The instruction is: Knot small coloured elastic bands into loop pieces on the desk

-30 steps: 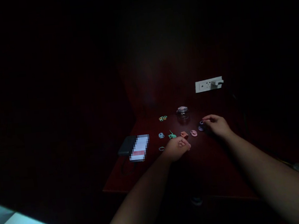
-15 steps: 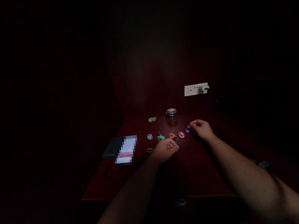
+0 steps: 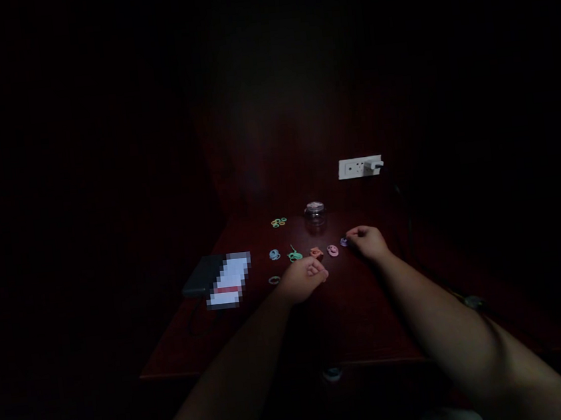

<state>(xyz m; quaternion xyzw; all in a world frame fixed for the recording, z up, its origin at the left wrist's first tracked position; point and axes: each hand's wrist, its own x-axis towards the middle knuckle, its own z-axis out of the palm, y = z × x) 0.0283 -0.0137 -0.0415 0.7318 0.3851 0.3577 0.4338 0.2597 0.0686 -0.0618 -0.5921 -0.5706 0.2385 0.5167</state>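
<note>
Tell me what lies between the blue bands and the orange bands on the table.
The head view shows the green bands between the blue bands and the orange bands.

A bright screen, pixelated past reading, lies on the left of the dark red table, right against a black box. On the far wall, toward the right, a white socket holds a white plug; a dark cord hangs from it. Below the table's near edge shows a pale object, too dim to name.
</note>
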